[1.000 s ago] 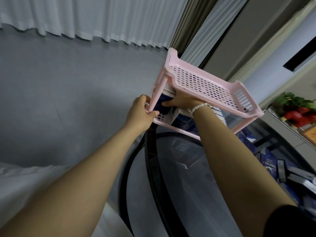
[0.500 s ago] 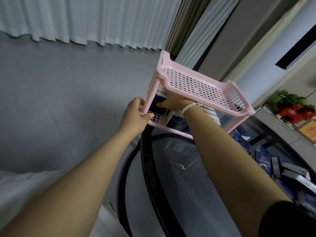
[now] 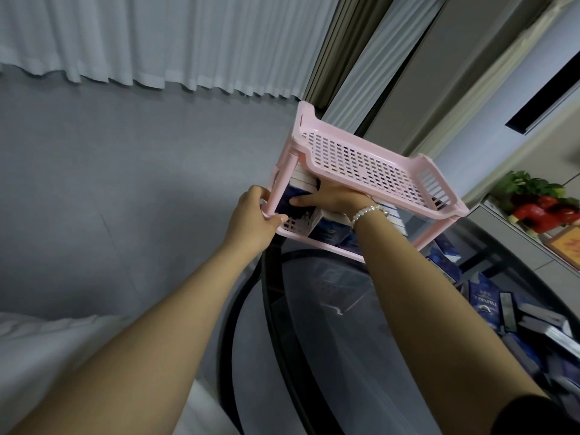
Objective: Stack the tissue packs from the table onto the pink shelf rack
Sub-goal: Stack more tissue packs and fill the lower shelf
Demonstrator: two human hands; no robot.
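Note:
The pink shelf rack (image 3: 364,158) stands at the far edge of the glass table (image 3: 329,334); its top tier holds nothing. My left hand (image 3: 251,219) is closed around the rack's near-left corner post. My right hand (image 3: 332,199) reaches into the lower tier and presses a dark blue tissue pack (image 3: 293,200) against the stacked packs there. More blue and white tissue packs (image 3: 329,229) fill that lower tier. Several loose packs (image 3: 485,304) lie on the table at the right.
White curtains (image 3: 157,39) hang along the grey floor at the back. A tall grey cabinet (image 3: 470,73) stands behind the rack. A box with red and green produce (image 3: 539,205) sits at the right. White fabric (image 3: 47,340) lies at the bottom left.
My right hand has pushed a little deeper into the lower tier with the pack. My left hand keeps its hold on the post. The camera has shifted slightly.

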